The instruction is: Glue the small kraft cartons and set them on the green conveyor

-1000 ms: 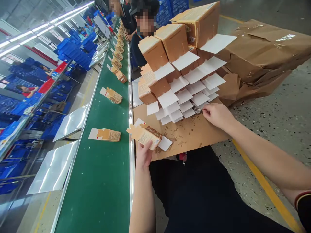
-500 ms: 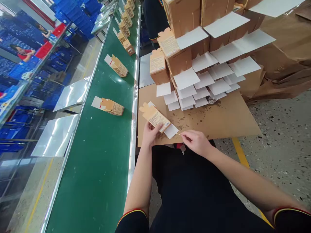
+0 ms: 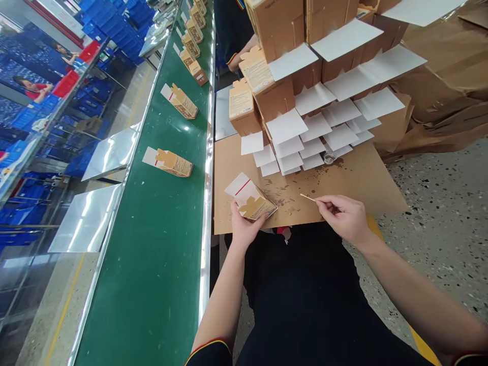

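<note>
My left hand point(image 3: 246, 223) grips a small orange-brown carton point(image 3: 259, 204) from below, over the near left part of the cardboard sheet point(image 3: 351, 188). The carton's white flap with a red strip points up and left. Between the thumb and fingers of my right hand point(image 3: 345, 216) is a cotton swab point(image 3: 308, 197), its pale tip pointing left, apart from the carton. Beyond it a small round clear dish point(image 3: 329, 158) stands on the sheet, beside the stacked cartons point(image 3: 280, 96), whose white flaps stick out toward me.
On my left runs a green conveyor belt point(image 3: 152, 264) with a metal edge, carrying a row of cartons point(image 3: 173, 162). Large brown paper-wrapped bundles point(image 3: 446, 86) lie at the right. A co-worker's arm point(image 3: 242, 53) shows behind the stack. Blue crates point(image 3: 114, 20) fill the far left.
My right hand brought the swab from the dish to the carton's white flap, then drew it back to the right. My left hand has turned the carton, so its red-striped flap now shows.
</note>
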A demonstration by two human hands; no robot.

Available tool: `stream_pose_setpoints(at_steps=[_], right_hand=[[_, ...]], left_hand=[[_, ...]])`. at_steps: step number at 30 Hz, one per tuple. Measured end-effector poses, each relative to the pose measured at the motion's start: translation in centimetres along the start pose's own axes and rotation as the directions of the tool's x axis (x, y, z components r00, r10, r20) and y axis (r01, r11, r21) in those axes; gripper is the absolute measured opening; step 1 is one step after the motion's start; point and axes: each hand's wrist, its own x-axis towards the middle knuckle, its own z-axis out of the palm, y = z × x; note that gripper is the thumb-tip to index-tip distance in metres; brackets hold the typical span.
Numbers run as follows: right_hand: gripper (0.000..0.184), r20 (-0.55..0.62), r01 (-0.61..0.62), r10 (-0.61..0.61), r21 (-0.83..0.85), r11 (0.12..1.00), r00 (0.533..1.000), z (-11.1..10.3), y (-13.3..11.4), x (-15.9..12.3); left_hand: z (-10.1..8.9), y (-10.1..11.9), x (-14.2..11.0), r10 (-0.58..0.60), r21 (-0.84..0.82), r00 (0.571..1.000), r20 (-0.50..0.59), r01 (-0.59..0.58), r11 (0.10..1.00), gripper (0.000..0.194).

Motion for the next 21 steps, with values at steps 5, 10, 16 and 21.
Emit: stream_pose_setpoints(at_steps=[5, 10, 16, 21], right_hand=[[0.017, -0.037, -0.050, 0.050, -0.011, 0.999, 0.998, -0.8, 0.2, -0.5], [0.019, -0.019, -0.047, 0.047, 0.009, 0.999, 0.999, -0.5, -0.3, -0.7], [0.019, -0.015, 0.016, -0.015, 0.029, 0.999, 1.000, -0.3, -0.1, 0.1], [0.021, -0.115, 0.009, -0.008, 0.002, 1.000, 0.993, -1.7, 1.4, 0.3]], left_hand=[[0.7, -0.1, -0.6, 0.075, 0.138, 0.997, -0.008, -0.073, 0.988, 0.072], [2.1, -0.4, -0.8, 0.135, 0.164, 0.991, -0.005, -0.133, 0.978, 0.059], [-1.3, -1.4, 0.3, 0.090, 0.203, 0.975, -0.201, -0.048, 0.978, 0.070], [-15.1, -2.9, 2.7, 0.104, 0.138, 0.800, -0.591, -0.026, 0.990, 0.079]])
